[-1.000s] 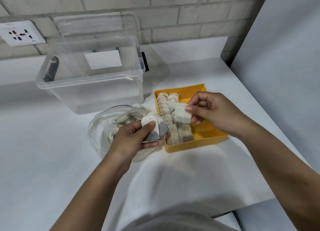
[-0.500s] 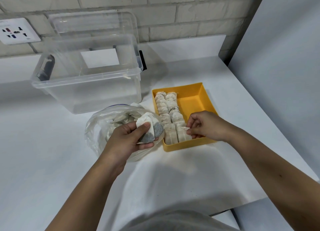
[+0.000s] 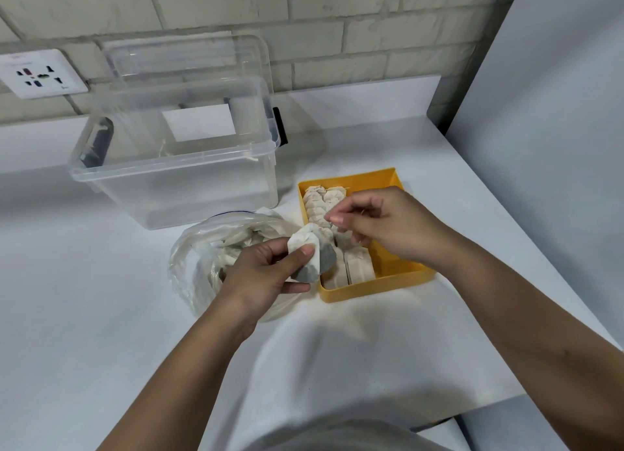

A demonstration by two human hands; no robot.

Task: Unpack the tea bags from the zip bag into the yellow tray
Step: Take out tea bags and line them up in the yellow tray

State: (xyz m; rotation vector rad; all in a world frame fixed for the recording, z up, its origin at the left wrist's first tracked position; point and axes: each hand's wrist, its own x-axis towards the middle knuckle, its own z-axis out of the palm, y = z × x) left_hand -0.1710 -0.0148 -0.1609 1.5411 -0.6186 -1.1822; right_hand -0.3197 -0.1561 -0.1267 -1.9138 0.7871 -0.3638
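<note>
Fingers [image 3: 300, 252] of your left hand [image 3: 266, 275] pinch a small stack of white paper tea bags [image 3: 312, 253]. You keep it just above the mouth of the crumpled clear plastic zip bag [image 3: 199, 261] and beside the rectangular yellow plastic tray [image 3: 371, 290], likely so your right hand [image 3: 385, 224] has a short reach. That hand hovers over the tray, wrist raised, fingers loosely curled and grasping nothing visible, thumb and forefinger aimed at the stack. Two neat rows of tea bags [image 3: 324, 202] fill the tray's left side; more lie in the zip bag on the white counter [image 3: 101, 315].
</note>
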